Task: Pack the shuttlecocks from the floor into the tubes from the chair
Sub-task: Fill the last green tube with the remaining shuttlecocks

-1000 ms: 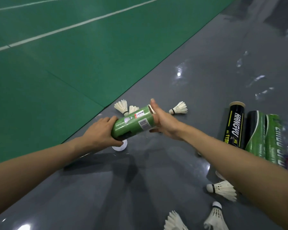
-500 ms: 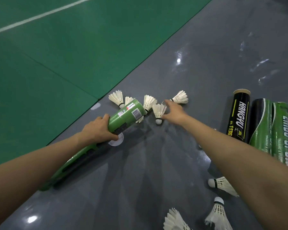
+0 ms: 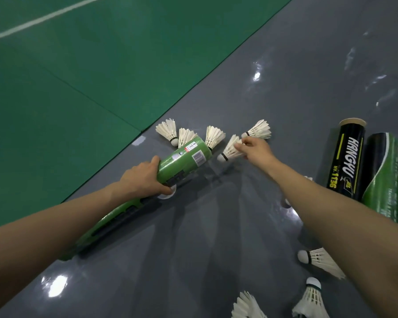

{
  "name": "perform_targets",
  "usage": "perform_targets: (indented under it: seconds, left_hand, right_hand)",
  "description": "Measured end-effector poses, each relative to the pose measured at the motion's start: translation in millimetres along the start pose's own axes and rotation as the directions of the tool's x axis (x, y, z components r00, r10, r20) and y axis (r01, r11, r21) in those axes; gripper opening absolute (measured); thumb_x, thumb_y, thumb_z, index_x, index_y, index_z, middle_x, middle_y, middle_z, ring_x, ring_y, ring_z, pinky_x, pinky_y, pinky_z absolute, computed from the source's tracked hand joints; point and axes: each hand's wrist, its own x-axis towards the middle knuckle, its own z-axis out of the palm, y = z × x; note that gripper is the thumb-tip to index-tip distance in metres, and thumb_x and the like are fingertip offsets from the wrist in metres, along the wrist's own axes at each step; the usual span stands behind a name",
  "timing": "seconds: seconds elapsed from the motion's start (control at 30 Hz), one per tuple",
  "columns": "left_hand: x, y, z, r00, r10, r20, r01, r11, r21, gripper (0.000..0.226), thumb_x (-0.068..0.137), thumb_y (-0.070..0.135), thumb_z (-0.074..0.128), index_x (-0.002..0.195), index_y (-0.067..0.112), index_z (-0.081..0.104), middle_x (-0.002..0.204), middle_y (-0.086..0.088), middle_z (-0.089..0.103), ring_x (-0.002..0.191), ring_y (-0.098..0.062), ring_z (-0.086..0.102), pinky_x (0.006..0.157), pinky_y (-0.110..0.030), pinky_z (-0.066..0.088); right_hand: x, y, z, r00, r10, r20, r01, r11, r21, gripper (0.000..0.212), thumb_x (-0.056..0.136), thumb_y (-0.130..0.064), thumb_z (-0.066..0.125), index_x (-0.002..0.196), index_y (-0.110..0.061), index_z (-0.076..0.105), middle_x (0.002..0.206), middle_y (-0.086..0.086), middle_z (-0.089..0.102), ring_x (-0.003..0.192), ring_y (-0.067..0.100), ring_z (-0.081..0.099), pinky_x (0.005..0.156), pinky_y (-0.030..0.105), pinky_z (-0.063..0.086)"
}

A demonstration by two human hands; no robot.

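My left hand (image 3: 143, 177) grips a green tube (image 3: 184, 160) tilted up off the grey floor, its far open end pointing away from me. My right hand (image 3: 254, 148) pinches a white shuttlecock (image 3: 230, 151) by its feathers, cork end toward the tube mouth, just right of it. Several more shuttlecocks lie behind the tube: one (image 3: 168, 130) at the left, one (image 3: 214, 136) by the tube mouth, one (image 3: 257, 130) beyond my right hand. A white lid (image 3: 167, 196) lies under my left hand.
A black tube (image 3: 347, 157) and green tubes (image 3: 388, 177) lie on the floor at the right. More shuttlecocks (image 3: 319, 260) (image 3: 310, 299) (image 3: 246, 306) lie near the bottom right. The green court mat (image 3: 78, 76) borders the grey floor on the left.
My right hand left the tube's end, reached to the shuttlecocks on the floor and picked one up by its feathers. The left hand keeps holding the green tube.
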Motion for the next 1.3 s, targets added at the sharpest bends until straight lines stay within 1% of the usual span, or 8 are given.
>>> perform_targets:
  seconds: [0.27, 0.4, 0.53, 0.73, 0.93, 1.07, 1.17, 1.3]
  left_hand:
    - [-14.6, -0.1, -16.4, 0.999, 0.039, -0.032, -0.04, 0.999, -0.021, 0.074, 0.069, 0.059, 0.071, 0.12, 0.022, 0.032, 0.106, -0.003, 0.054, 0.088, -0.022, 0.054, 0.071, -0.032, 0.046]
    - [-28.7, 7.9, -28.7, 0.99, 0.118, -0.076, -0.119, 0.993, -0.012, 0.071, 0.068, 0.058, 0.072, 0.117, 0.025, 0.031, 0.106, -0.001, 0.052, 0.088, -0.021, 0.052, 0.067, -0.031, 0.041]
    - [-38.7, 22.2, -34.7, 0.974, 0.185, -0.132, -0.19, 0.981, -0.027, 0.074, 0.068, 0.061, 0.071, 0.119, 0.025, 0.032, 0.112, 0.0, 0.054, 0.09, -0.02, 0.052, 0.071, -0.031, 0.042]
    - [-40.2, 49.9, -47.1, 0.946, 0.243, -0.216, -0.247, 0.969, 0.006, 0.077, 0.068, 0.062, 0.07, 0.121, 0.02, 0.034, 0.11, -0.002, 0.055, 0.089, -0.022, 0.052, 0.078, -0.037, 0.048]
    - [-33.7, 81.4, -41.2, 0.92, 0.332, -0.208, -0.325, 0.943, 0.068, 0.071, 0.069, 0.058, 0.07, 0.118, 0.021, 0.034, 0.113, -0.002, 0.053, 0.086, -0.02, 0.048, 0.071, -0.033, 0.043]
    - [-23.6, 110.3, -33.9, 0.928, 0.339, -0.158, -0.336, 0.941, 0.042, 0.071, 0.068, 0.056, 0.071, 0.117, 0.019, 0.036, 0.115, -0.002, 0.054, 0.095, -0.025, 0.054, 0.073, -0.035, 0.044]
    - [-17.5, 128.0, -24.8, 0.943, 0.308, -0.124, -0.307, 0.951, 0.03, 0.074, 0.068, 0.057, 0.071, 0.118, 0.017, 0.035, 0.113, -0.006, 0.057, 0.099, -0.029, 0.055, 0.076, -0.036, 0.044]
    - [-11.8, 143.4, -5.8, 0.95, 0.31, -0.039, -0.306, 0.949, 0.078, 0.074, 0.069, 0.057, 0.071, 0.118, 0.015, 0.035, 0.114, -0.007, 0.057, 0.101, -0.028, 0.056, 0.074, -0.035, 0.043]
  right_hand:
    - [-43.7, -46.6, -43.5, 0.984, -0.158, 0.078, 0.122, 0.931, 0.345, 0.01, 0.089, -0.013, 0.063, 0.093, -0.02, 0.07, 0.089, -0.007, 0.068, 0.094, 0.014, 0.056, 0.093, 0.035, 0.047]
    - [-61.9, -67.2, -47.6, 0.97, -0.226, 0.094, 0.188, 0.934, 0.303, 0.011, 0.089, -0.014, 0.064, 0.094, -0.021, 0.071, 0.094, -0.003, 0.068, 0.093, 0.013, 0.054, 0.101, 0.05, 0.043]
    - [-87.9, -89.6, -34.8, 0.931, -0.251, 0.266, 0.222, 0.966, 0.134, 0.021, 0.097, -0.027, 0.05, 0.111, -0.023, 0.065, 0.114, 0.002, 0.068, 0.098, 0.007, 0.06, 0.098, 0.034, 0.048]
    - [-92.7, -117.2, -46.1, 0.842, -0.026, 0.539, -0.022, 0.996, 0.083, 0.089, 0.091, -0.068, 0.003, 0.122, -0.009, 0.062, 0.121, 0.01, 0.065, 0.115, 0.018, 0.059, 0.102, 0.033, 0.041]
    - [-97.7, -105.3, -69.4, 0.781, 0.101, 0.617, -0.202, 0.975, 0.095, 0.078, 0.09, -0.07, 0.011, 0.118, -0.017, 0.059, 0.116, 0.01, 0.068, 0.11, 0.022, 0.062, 0.096, 0.038, 0.046]
    - [-89.5, -78.5, -87.7, 0.885, 0.116, 0.452, -0.25, 0.935, 0.25, 0.064, 0.095, -0.06, 0.027, 0.116, -0.009, 0.061, 0.112, 0.011, 0.067, 0.103, 0.024, 0.063, 0.092, 0.042, 0.05]
    - [-79.9, -47.0, -104.8, 0.975, 0.223, 0.019, -0.205, 0.855, 0.476, 0.042, 0.1, -0.039, 0.039, 0.08, -0.009, 0.062, 0.087, 0.007, 0.066, 0.082, 0.02, 0.063, 0.076, 0.033, 0.05]
    - [-76.6, 15.1, -124.8, 0.937, 0.248, -0.245, -0.284, 0.951, -0.125, 0.019, 0.092, -0.022, 0.058, 0.104, -0.007, 0.062, 0.108, 0.011, 0.062, 0.103, 0.028, 0.057, 0.087, 0.036, 0.046]
